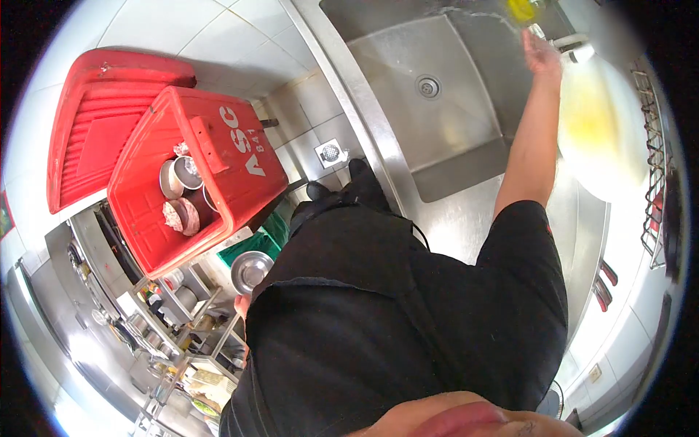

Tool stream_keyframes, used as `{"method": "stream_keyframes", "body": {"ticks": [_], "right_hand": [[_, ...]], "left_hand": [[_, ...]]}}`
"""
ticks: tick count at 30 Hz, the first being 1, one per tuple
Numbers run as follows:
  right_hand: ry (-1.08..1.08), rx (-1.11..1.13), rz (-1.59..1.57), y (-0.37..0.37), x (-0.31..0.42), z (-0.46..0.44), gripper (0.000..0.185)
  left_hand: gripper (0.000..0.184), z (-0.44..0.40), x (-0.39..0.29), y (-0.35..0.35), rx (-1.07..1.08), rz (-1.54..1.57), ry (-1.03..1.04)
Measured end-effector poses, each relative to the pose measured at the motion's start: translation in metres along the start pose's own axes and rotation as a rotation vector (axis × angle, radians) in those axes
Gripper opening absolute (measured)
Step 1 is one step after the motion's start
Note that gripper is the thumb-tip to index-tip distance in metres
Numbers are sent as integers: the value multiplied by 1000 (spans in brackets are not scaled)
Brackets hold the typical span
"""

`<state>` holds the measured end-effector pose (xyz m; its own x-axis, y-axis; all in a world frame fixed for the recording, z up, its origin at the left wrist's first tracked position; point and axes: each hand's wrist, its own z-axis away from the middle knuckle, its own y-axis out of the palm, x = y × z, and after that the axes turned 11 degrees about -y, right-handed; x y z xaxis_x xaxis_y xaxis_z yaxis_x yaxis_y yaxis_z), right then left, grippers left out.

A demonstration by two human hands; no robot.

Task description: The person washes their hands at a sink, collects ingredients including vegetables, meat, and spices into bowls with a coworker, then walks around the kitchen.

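On the right, my right arm stretches over the sink (408, 80), and my right hand (542, 57) is closed at the end of the tap (571, 47). A thin stream of water arcs away from it across the basin. Just beyond the fingers is a bright yellow object (521, 9), blurred, whose kind I cannot make out. Low at my other side, my left hand (241, 304) grips the edge of a round metal bowl (251, 271). My body hides most of that hand.
A large red crate (240, 146) holds several metal containers, with a red lid (109, 131) leaning behind it. A floor drain (330, 153) lies near my shoes. Shelves (182, 320) of kitchenware stand lower left; a wire rack (653, 167) and knives (604, 284) hang at right.
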<state>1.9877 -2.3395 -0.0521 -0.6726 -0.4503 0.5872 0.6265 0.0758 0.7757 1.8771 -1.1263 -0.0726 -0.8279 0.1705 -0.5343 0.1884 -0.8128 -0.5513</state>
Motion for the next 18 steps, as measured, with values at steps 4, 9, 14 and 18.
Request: {"method": "stream_keyframes", "body": {"ticks": [4,9,14,18], "right_hand": [[144,120,3,-58,-12,30,26],[171,374,-80,-86,-20,78,21],[47,-38,146,-35,-19,132,35],[5,-30,372,20,-14,171,41]], "left_hand": [[6,-8,3,-7,-36,-154,44],[6,17,-26,10,-111,-151,-35],[10,-7,-16,3,-32,-64,-14],[9,-18,-13,-4,-30,-84,-8]]}}
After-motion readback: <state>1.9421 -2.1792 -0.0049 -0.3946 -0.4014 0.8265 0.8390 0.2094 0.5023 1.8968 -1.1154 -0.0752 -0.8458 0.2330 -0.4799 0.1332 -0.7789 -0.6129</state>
